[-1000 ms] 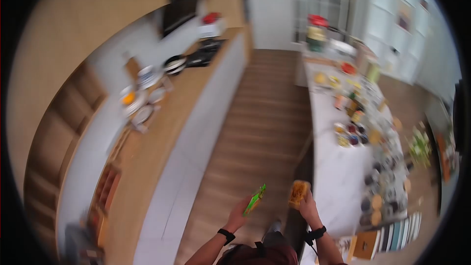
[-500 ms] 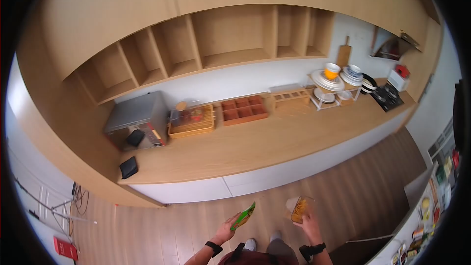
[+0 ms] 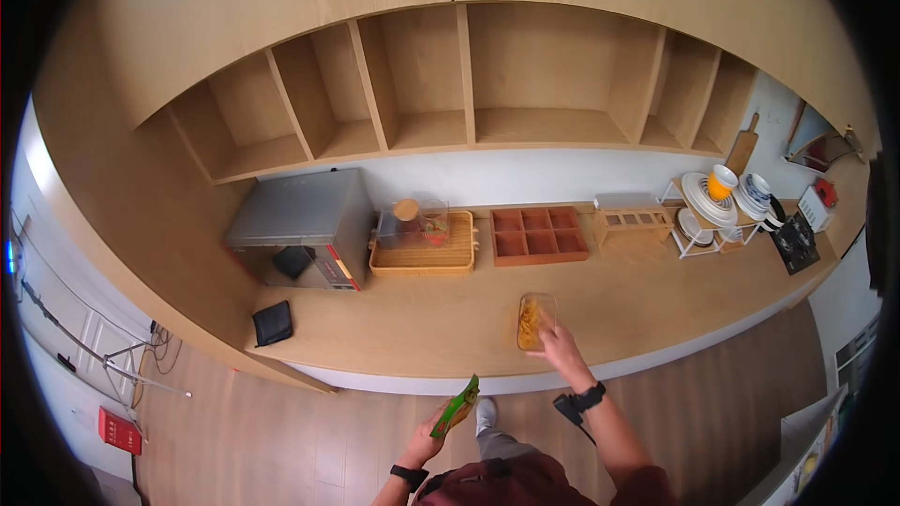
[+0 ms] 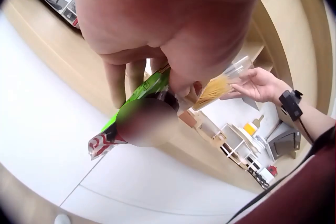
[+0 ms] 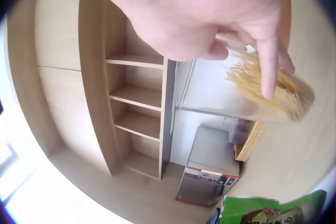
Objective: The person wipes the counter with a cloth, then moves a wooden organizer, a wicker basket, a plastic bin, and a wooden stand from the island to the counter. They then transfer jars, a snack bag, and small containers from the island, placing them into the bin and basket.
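My left hand (image 3: 424,440) grips a green printed packet (image 3: 457,405) in front of the counter's front edge. In the left wrist view the packet (image 4: 140,90) hangs below the fingers, one end silvery with red print. My right hand (image 3: 564,356) holds a clear rectangular container (image 3: 525,337) of thin yellow pasta sticks (image 3: 536,314) over the counter. From the right wrist view, one finger lies along the container's side (image 5: 231,109), and the pasta is gathered at its far end. The thumb is partly hidden behind the palm there.
On the wooden counter (image 3: 422,328) stand a grey oven (image 3: 300,206), a wicker tray (image 3: 422,264) with clear jars, a red-brown divided box (image 3: 539,255), a slotted wooden rack (image 3: 630,236) and a dish rack with plates (image 3: 703,206). A black pouch (image 3: 273,323) lies front left.
The view has turned left from the aisle to face the wooden counter. My right hand has carried the container forward over it. The packet stays in my left hand.
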`<action>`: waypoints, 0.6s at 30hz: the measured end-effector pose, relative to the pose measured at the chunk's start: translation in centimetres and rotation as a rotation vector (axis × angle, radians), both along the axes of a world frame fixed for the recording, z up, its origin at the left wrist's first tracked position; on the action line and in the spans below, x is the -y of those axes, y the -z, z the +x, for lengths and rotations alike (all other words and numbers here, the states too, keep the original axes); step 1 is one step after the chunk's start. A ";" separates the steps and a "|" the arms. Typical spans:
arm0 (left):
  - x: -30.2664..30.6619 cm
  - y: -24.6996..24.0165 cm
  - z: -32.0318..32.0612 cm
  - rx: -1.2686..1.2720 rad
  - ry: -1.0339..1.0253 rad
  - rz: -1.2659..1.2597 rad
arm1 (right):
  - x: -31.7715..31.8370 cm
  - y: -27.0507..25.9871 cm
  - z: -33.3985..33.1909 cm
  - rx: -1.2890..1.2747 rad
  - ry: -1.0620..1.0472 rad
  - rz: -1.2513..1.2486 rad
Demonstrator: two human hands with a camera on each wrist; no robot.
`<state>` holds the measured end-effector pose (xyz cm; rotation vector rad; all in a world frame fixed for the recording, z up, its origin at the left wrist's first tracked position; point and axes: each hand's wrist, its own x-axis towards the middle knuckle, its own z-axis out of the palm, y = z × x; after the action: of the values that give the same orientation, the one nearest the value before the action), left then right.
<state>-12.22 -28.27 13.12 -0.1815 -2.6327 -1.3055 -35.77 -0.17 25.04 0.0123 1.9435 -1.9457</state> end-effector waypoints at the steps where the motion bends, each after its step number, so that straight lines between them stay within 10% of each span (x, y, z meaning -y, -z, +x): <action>1: 1.0 -0.6 -1.3 0.004 -0.007 -0.008 | 1.5 0.3 -2.9 -0.032 -0.006 -0.055; 18: 16.2 -3.6 -10.9 0.096 -0.136 0.034 | 22.1 -0.8 -30.7 0.013 0.088 0.129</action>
<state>-23.12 -44.49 16.67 0.0656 -2.6460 -1.3445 -66.43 -22.24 25.83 0.1479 2.0895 -1.8658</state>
